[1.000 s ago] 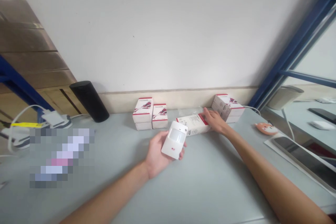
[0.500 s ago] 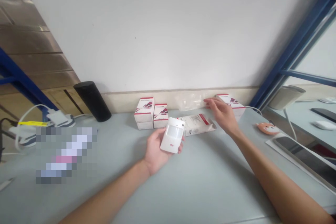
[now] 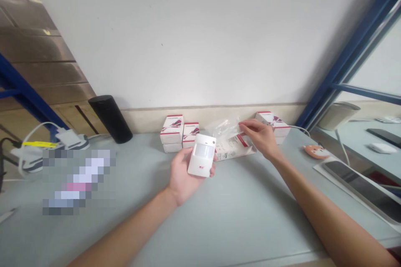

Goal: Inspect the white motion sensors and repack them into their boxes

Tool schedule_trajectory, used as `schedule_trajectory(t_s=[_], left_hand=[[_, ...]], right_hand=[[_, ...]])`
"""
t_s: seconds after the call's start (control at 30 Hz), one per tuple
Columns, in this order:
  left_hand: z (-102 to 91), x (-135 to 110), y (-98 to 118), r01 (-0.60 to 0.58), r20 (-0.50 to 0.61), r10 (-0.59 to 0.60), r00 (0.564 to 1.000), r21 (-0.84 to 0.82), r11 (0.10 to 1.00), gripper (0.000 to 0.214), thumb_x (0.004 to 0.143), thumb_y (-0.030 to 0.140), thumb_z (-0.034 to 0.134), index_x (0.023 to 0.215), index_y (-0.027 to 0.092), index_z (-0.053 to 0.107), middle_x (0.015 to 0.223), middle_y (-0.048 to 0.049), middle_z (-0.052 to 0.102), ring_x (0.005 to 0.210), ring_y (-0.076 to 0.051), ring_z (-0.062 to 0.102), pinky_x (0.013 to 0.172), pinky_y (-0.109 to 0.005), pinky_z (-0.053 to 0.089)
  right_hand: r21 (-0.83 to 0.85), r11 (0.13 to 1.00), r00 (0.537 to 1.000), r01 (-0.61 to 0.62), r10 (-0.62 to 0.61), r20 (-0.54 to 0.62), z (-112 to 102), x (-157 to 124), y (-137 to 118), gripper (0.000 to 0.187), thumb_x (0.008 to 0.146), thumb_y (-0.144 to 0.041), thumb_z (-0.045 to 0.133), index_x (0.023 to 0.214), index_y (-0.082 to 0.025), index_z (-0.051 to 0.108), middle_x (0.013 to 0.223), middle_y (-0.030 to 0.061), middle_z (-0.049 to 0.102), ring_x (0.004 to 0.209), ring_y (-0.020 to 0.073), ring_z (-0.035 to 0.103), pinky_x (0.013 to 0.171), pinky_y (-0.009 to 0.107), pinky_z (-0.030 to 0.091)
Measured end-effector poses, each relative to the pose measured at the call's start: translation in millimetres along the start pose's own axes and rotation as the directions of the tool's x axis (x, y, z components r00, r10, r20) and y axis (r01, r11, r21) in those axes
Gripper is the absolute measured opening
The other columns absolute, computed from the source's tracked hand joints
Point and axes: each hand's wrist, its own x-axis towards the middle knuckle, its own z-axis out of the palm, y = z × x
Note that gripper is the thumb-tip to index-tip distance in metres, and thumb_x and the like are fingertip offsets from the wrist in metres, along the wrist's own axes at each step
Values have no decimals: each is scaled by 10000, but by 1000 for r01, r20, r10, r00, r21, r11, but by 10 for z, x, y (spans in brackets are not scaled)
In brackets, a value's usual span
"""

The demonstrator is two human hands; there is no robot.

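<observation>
Near the back of the surface (image 3: pixel 250 204), left hand (image 3: pixel 181 175) grips the bare PIR sensor (image 3: pixel 202 155), right hand (image 3: pixel 262 137) pinches the clear plastic bag (image 3: pixel 223 128) above the open carton (image 3: pixel 234 151); sensor is neither bagged nor boxed.

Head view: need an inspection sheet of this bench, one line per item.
Surface: grey table, no spills seen.
Job's things: white sensor; clear bag; open box lying flat below the bag.
Clutter: left stack and right stack of boxes by the wall; black cylinder; orange trinket; tablet.
Grippers: left hand holds the sensor; right hand pinches the bag.
Cables: white leads far left; thin cable beside the right stack.
Surroundings: white wall; blue frame; second desk beyond it.
</observation>
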Motion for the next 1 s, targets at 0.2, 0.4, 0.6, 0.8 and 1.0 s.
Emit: schedule_trajectory(t_s=[0.2,0.4,0.6,0.8,1.0], left_hand=[[24,-22,27,21,-24,-22,999,-13,1000,424,909,363,566,1158,55,716,1023,-222,709,772,-270,644,674,-368,480],[38,-21,42,16,-11,-16,1000,28,999,416,923,374,539,1113,52,721,956,-206,708,717,-246,619,676,-358,469],[75,-19,18,13,-29,-10,1000,103,995,414,939,384,512,1137,59,675,939,-208,716,698,-258,638,665,-363,464],[73,-13,-15,-43,-32,50,998,190,981,391,959,380,501,1193,90,616,928,-189,736,685,-261,662,652,-366,481],[44,-18,-17,-42,-11,48,999,300,953,452,980,422,481,1297,107,546,929,-171,748,671,-250,670,650,-356,490]], right_hand=[[44,998,998,51,-52,31,11,-35,-79,276,840,-486,771,905,-221,809,1064,71,775,963,251,718,883,401,624],[19,991,988,133,-134,75,36,-61,-121,200,863,-425,750,892,-237,812,1051,56,747,933,228,711,841,377,633],[99,991,991,88,-97,88,46,-75,-127,223,855,-441,776,918,-230,811,1082,61,740,928,224,711,833,371,644],[118,992,995,38,-48,90,72,-140,-242,247,860,-443,781,941,-211,808,1097,62,737,834,192,714,786,346,646],[-3,992,988,126,-125,93,88,-137,-236,234,924,-432,711,989,-222,789,1156,77,725,948,225,724,877,392,631]])
